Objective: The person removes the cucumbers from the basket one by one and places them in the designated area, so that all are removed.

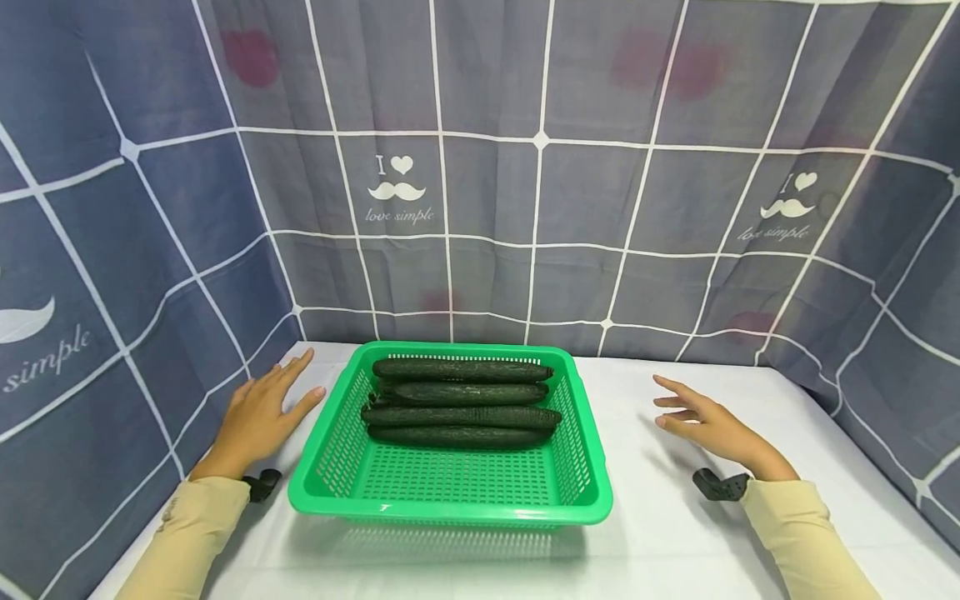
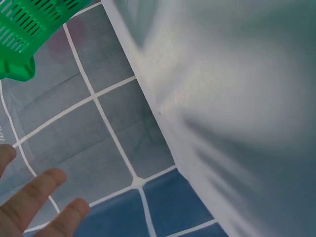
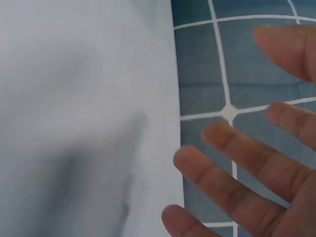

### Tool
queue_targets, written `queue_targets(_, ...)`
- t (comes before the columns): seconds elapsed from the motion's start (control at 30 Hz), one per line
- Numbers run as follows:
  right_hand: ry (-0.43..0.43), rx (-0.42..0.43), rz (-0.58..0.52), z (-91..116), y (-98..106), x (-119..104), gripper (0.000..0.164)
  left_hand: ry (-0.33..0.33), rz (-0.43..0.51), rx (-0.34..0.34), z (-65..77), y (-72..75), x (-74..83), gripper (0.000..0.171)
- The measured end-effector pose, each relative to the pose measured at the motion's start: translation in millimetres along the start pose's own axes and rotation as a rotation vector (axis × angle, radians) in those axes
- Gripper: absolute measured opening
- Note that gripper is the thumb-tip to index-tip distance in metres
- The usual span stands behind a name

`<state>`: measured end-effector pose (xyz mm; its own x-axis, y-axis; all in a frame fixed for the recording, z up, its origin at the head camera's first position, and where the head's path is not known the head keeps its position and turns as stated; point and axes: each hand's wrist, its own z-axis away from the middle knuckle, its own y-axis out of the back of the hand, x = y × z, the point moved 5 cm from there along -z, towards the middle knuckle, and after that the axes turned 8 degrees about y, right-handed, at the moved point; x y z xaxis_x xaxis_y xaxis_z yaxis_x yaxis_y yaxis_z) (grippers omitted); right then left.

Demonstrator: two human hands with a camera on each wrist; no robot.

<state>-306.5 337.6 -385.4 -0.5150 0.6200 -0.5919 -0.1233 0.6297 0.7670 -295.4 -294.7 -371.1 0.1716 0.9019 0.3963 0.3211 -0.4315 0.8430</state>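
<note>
A green plastic basket [image 1: 450, 510] with slotted walls stands on the white table, and its corner [image 2: 17, 66] shows in the left wrist view. Several long dark green cucumbers [image 1: 465, 417] lie side by side across its back half. To the left of the basket is my left hand [image 1: 258, 417], fingers spread and thumb pointing toward the rim, holding nothing. My right hand [image 1: 712, 427] hovers over the table well to the right of the basket. Its fingers [image 3: 237, 163] are apart and relaxed, with nothing between them.
A white cloth [image 1: 637, 533] covers the table. Behind it and on both sides hangs a grey-blue curtain [image 1: 487, 275] with white grid lines. Each wrist wears a black strap-on device, such as the one [image 1: 720, 485] on the right.
</note>
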Motion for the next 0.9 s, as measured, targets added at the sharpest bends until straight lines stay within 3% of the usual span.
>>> queue_targets(0.23,0.101,-0.023,-0.094,-6.4,-2.4,-10.9,0.058,-0.02,0.097,0.075,2.6,10.1,3.5,0.064)
queue_targets(0.4,0.145,-0.044,-0.174,-9.4,-5.2,-18.4,0.049,0.007,0.159,0.057,2.9,11.7,4.7,0.059)
queue_targets(0.53,0.149,-0.068,-0.269,-11.1,-6.8,-22.6,0.046,0.009,0.276,0.014,0.8,7.7,6.3,0.056)
queue_targets(0.73,0.151,-0.113,-0.407,-16.7,-8.6,-32.3,0.045,0.026,0.491,-0.126,0.3,0.1,6.0,0.057)
queue_targets(0.9,0.122,-0.14,-0.449,-23.0,-8.9,-38.8,0.047,-0.02,0.699,-0.223,0.5,-10.2,7.5,0.057)
